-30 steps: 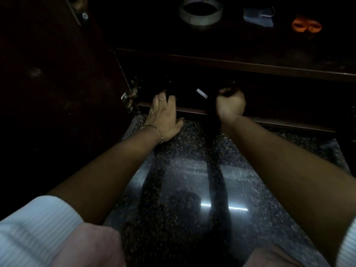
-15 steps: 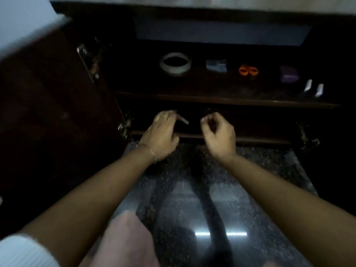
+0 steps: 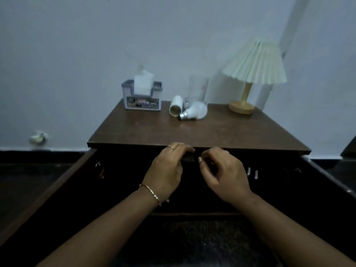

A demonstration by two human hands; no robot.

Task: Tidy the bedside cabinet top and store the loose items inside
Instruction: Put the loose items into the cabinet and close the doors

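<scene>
Five things sit at the back of the bedside cabinet top (image 3: 192, 132) as we face its open front: a tissue box (image 3: 142, 97), a white tube (image 3: 176, 106) lying on its side, a light bulb (image 3: 194, 113) lying just beside it, a clear glass (image 3: 198, 89) upright behind both, and a pleated lamp (image 3: 252, 74) at the right.

Our left hand (image 3: 167, 168) and right hand (image 3: 225, 174) hover close together just below the top's front edge, before the dark interior and well apart from those items. The left fingers (image 3: 183, 148) curl over something dark; we cannot tell whether they grip it or only meet shadow. The right fingers (image 3: 207, 162) curl loosely, and nothing shows in them. Two small white pieces (image 3: 252, 173) glint inside the cabinet, right of the hands.

The bulb looks light, smooth and breakable, and being round it may roll. We judge it best cupped around the globe, not pinched at the metal base. The glass is likely heavier and slippery, so a full grasp around its wall suits it. The tube seems light and stiff, easily taken around its middle.
</scene>
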